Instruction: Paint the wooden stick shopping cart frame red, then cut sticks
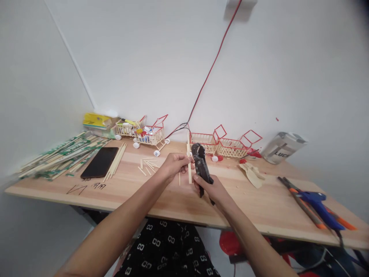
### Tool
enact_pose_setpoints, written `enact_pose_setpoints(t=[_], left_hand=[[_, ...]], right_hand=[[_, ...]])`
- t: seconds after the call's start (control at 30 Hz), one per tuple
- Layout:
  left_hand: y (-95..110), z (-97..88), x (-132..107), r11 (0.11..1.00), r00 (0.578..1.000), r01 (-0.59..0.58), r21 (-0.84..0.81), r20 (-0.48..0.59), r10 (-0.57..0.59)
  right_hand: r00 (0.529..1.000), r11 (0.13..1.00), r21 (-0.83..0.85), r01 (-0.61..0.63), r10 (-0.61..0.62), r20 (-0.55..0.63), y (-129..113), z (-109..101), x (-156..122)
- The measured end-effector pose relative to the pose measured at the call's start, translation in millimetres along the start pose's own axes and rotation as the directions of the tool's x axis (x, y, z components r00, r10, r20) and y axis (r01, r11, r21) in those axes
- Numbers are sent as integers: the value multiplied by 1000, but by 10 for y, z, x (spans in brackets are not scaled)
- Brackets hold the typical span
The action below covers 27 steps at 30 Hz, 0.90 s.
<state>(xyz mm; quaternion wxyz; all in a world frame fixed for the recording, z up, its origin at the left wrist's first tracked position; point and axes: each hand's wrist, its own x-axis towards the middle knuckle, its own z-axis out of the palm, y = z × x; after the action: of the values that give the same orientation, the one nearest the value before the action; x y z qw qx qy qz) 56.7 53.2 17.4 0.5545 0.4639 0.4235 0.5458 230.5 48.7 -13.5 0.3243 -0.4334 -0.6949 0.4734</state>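
My right hand (209,186) is wrapped around the handles of a black hand cutter (201,165), its head pointing away from me. My left hand (177,164) is closed in a pinch beside the cutter's head, with pale wooden sticks (189,175) at its fingertips. Which of these sticks the fingers grip is partly hidden. One thin stick (180,179) shows below the left hand. To the left, several short cut stick pieces (148,165) lie loose on the wooden table (138,196).
Small stick-built carts (154,136) with white wheels and red-handled baskets (232,148) line the wall. A phone (100,162), long sticks (115,161) and wrapped chopsticks (63,154) lie left. A blue glue gun (317,202), orange-handled tool (302,204) and metal can (284,148) are right.
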Motion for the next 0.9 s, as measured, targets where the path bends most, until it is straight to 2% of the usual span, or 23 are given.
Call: enact_pose_setpoints(t=[0.1, 0.23, 0.37, 0.53, 0.67, 0.9], left_hand=[[66, -88, -96, 993, 998, -29, 118, 53, 23], [131, -179, -234, 941, 989, -98, 324, 141, 55], [194, -171, -345, 875, 973, -138, 464, 227, 33], [204, -140, -397, 806, 963, -140, 576, 268, -25], [198, -113, -417, 683, 966, -219, 696, 251, 54], [253, -20, -471, 450, 974, -227, 864, 204, 100]], right_hand=[[998, 999, -43, 3, 0, 64, -69, -223, -95], [985, 986, -152, -63, 85, 148, -162, -526, -213], [975, 954, -280, -104, 154, 163, -195, -688, -247], [968, 938, -340, -73, 148, 202, -207, -728, -239], [971, 933, -353, -65, 141, 195, -281, -682, -237], [967, 930, -355, -96, 171, 186, -346, -596, -249]])
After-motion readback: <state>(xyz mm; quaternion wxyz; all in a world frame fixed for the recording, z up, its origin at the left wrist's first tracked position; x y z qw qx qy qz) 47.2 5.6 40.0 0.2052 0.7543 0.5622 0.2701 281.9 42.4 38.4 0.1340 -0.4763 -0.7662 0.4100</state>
